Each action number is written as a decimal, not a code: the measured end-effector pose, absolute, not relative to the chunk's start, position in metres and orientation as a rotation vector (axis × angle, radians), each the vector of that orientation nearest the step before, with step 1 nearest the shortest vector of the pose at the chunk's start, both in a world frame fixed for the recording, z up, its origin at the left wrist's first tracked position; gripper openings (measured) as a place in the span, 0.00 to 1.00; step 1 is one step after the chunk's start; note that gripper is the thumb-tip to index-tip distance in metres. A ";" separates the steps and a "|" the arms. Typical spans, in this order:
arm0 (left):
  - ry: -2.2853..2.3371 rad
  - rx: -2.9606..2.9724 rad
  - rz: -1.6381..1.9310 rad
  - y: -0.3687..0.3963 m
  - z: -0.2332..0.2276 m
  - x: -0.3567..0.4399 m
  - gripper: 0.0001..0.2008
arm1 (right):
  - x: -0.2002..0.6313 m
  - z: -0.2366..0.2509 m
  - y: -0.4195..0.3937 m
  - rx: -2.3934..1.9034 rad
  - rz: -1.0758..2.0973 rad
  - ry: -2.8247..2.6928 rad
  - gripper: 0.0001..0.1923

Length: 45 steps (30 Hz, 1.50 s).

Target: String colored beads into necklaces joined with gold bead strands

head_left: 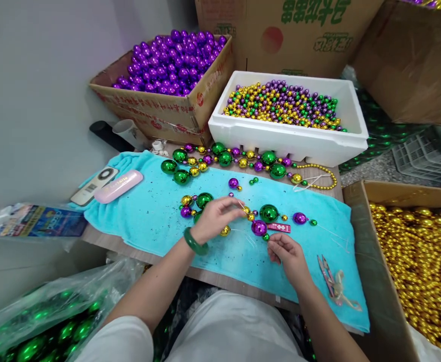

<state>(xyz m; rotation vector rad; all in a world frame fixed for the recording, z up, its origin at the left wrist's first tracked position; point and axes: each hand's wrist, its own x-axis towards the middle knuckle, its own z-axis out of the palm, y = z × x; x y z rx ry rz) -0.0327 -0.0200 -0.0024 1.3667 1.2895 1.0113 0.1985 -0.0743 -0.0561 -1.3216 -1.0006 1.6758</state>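
Observation:
My left hand (217, 217), with a green bangle on the wrist, pinches a part-strung strand of beads (260, 217) lying on the turquoise towel (152, 216). The strand carries green, purple and gold balls and a small red tag (279, 228). Just below the strand, my right hand (286, 255) has its fingers curled near a small green bead and a thin clear thread. A finished strand of big green, purple and gold beads (228, 160) lies along the towel's far edge.
A white foam box of mixed small beads (291, 138) and a carton of purple balls (175, 108) stand behind. A carton of gold beads (424, 261) is at right, a bag of green balls (50, 327) at lower left. Snips (328, 274), a pink case (118, 186) and a remote (94, 186) lie on the towel.

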 end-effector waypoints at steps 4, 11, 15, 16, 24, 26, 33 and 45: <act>1.950 1.650 1.271 0.016 -0.007 -0.110 0.11 | 0.203 -0.064 -0.074 -1.302 1.652 -0.906 0.13; 2.247 1.434 0.829 0.049 -0.049 -0.187 0.25 | 0.204 -0.069 -0.077 -1.294 1.631 -0.892 0.13; 2.117 1.359 0.979 0.035 -0.045 -0.177 0.28 | 0.203 -0.068 -0.080 -1.295 1.640 -0.939 0.13; 1.989 1.325 1.060 0.029 -0.041 -0.171 0.29 | 0.201 -0.066 -0.080 -1.292 1.632 -0.956 0.12; 1.168 1.088 1.200 -0.016 -0.003 -0.107 0.31 | 0.187 -0.044 -0.079 -1.254 1.538 -1.055 0.09; 1.127 1.051 1.198 -0.020 -0.001 -0.098 0.31 | 0.187 -0.043 -0.079 -1.246 1.524 -1.066 0.09; 1.102 1.151 1.186 -0.024 -0.008 -0.087 0.31 | 0.190 -0.043 -0.083 -1.240 1.490 -1.094 0.08; 1.305 1.525 1.102 -0.029 0.002 -0.082 0.34 | 0.200 -0.036 -0.079 -1.291 1.341 -1.188 0.09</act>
